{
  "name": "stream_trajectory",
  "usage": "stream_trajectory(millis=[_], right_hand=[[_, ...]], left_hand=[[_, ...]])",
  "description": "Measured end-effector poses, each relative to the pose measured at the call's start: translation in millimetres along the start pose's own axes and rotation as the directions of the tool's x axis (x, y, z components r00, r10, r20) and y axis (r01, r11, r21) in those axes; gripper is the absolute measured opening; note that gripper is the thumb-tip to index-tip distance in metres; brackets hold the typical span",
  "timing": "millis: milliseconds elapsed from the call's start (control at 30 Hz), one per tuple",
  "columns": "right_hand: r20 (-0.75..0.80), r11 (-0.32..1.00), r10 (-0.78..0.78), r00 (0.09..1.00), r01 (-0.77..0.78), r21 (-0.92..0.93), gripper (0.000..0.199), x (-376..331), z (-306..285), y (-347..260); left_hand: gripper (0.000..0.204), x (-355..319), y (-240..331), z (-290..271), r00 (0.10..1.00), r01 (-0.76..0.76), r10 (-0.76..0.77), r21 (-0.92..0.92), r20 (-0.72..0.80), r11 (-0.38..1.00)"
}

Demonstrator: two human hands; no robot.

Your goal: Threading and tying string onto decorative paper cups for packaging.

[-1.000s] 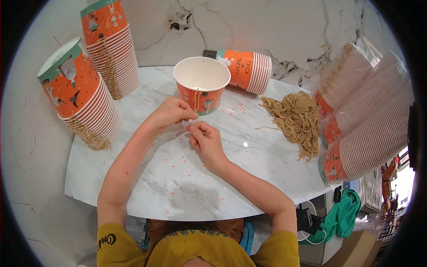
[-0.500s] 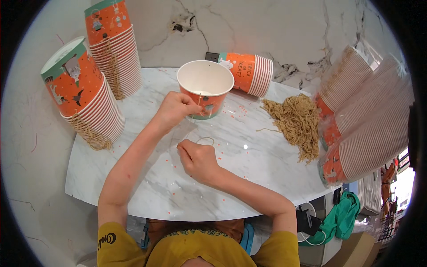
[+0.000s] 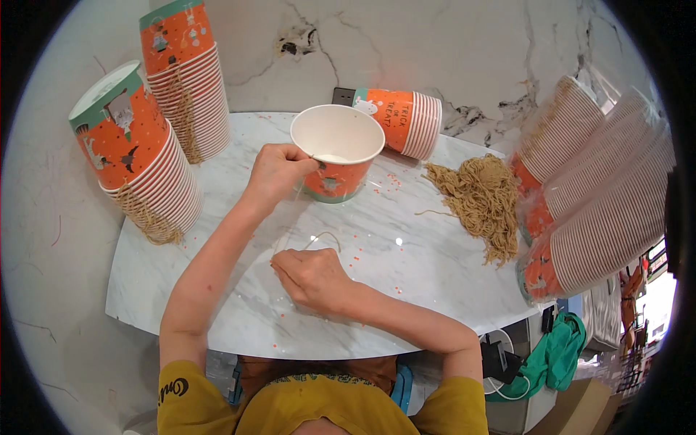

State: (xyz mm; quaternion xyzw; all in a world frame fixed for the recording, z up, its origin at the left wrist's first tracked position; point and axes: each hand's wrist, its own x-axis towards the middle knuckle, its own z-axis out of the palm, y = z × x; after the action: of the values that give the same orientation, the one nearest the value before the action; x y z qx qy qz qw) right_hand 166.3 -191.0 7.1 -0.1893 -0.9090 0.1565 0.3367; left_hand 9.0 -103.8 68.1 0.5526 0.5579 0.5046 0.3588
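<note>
A white-lined orange and green paper bucket (image 3: 341, 178) stands upright in front of me. My left hand (image 3: 278, 176) is at its near-left side, thumb and fingers pinched just below the rim on a thin tan cord. Lower down, above the table, my right hand (image 3: 313, 281) is closed on the same cord (image 3: 330, 233), and a loose curl of it sticks out beyond the knuckles. A faint stretch of cord runs between both hands. Whether it passes through the bucket's wall is hidden by the left fingers.
Two tall bucket stacks (image 3: 177, 170) with tan cords hanging from them stand at the left. Behind the bucket lies another short stack (image 3: 424, 123). A heap of tan cord (image 3: 482, 203) and plastic-wrapped stacks (image 3: 609, 239) are at the right. Small orange paper dots dot the marble-look table (image 3: 428, 290).
My right hand has moved down and left, away from the bucket, drawing the cord along. My left hand has shifted slightly left, and the bucket has tilted a little and moved nearer.
</note>
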Motion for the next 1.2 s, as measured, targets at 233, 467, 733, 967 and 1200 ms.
stream_trajectory(millis=[233,467,733,967,1200], right_hand=[[0.002,0.984,0.095,0.996,-0.094,0.153,0.007,-2,7,-2],[0.001,0.989,0.088,0.996,-0.087,0.121,0.006,-2,12,0],[0.051,0.991,-0.019,0.999,0.012,0.136,0.005,0,1,-3],[-0.13,0.962,0.091,0.987,-0.053,0.269,0.007,30,-58,1],[-0.4,0.916,0.38,0.834,-0.278,0.29,0.01,40,-123,57]], left_hand=[[0.014,-2,19,-16,0.951,0.148,-0.153,0.036,0.27,0.988],[0.013,1,10,-14,0.961,0.141,-0.131,-0.026,0.242,0.99],[0.015,3,-2,-2,0.998,0.015,-0.015,0.013,0.058,1.0],[0.011,9,-9,-20,0.937,0.13,-0.072,-0.151,0.342,0.98],[0.026,-15,17,11,0.828,-0.004,0.096,-0.165,0.552,0.986]])
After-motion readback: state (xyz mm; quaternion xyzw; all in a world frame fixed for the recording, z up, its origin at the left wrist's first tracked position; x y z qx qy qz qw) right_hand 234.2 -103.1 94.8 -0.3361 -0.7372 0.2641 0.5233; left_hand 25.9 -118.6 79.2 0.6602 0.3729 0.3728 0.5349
